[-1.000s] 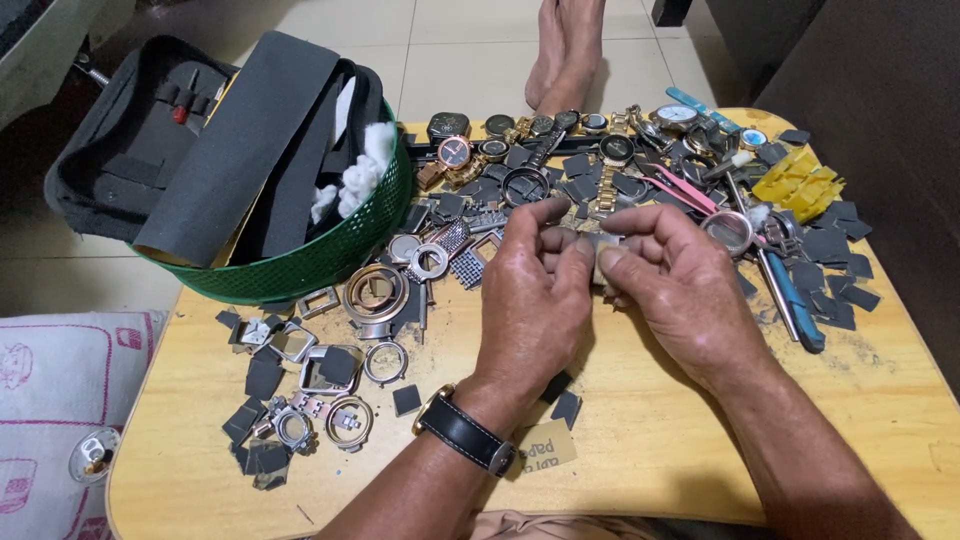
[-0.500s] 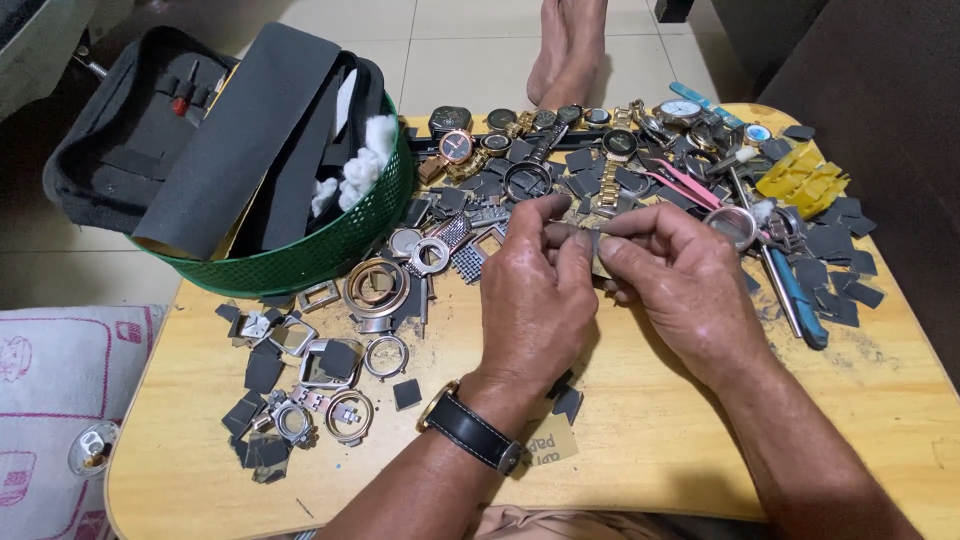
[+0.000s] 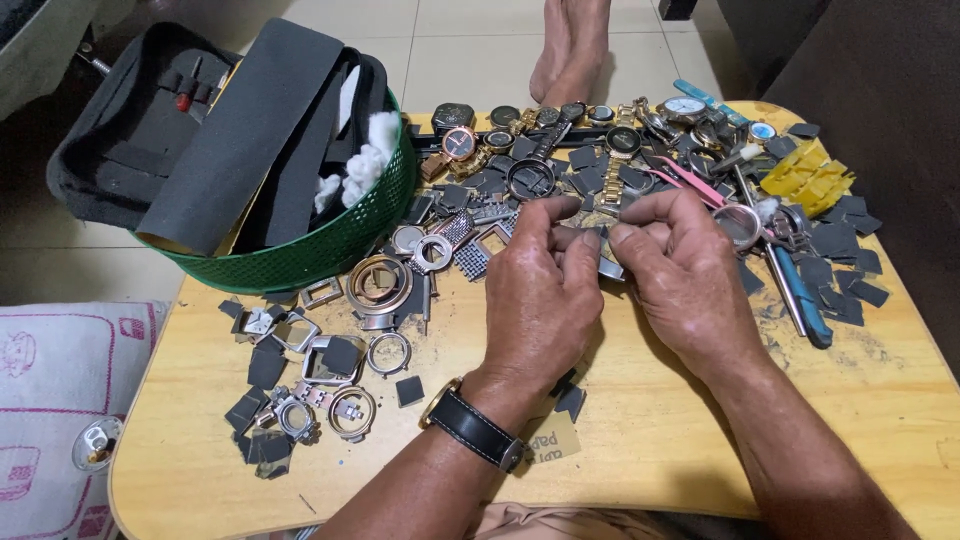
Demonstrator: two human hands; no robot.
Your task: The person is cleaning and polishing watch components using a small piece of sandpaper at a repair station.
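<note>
Hands, left (image 3: 540, 290) and right (image 3: 680, 275), grip a small metal piece (image 3: 600, 232) amid crowded watch parts (image 3: 560, 170).

Bench (image 3: 650, 440) under both hands: pale wood, smooth, lightly glossy, scuffed and dusted with dark grit near the right hand (image 3: 690, 275). Left of the left hand (image 3: 540, 290): shiny metal watch cases (image 3: 378, 283), matt grey abrasive-paper squares (image 3: 265, 368), green plastic mesh basket (image 3: 300, 258) holding matt black cloth case (image 3: 120, 140) and white cotton wads (image 3: 365, 160). Left wrist: glossy black leather strap (image 3: 475, 432).
</note>
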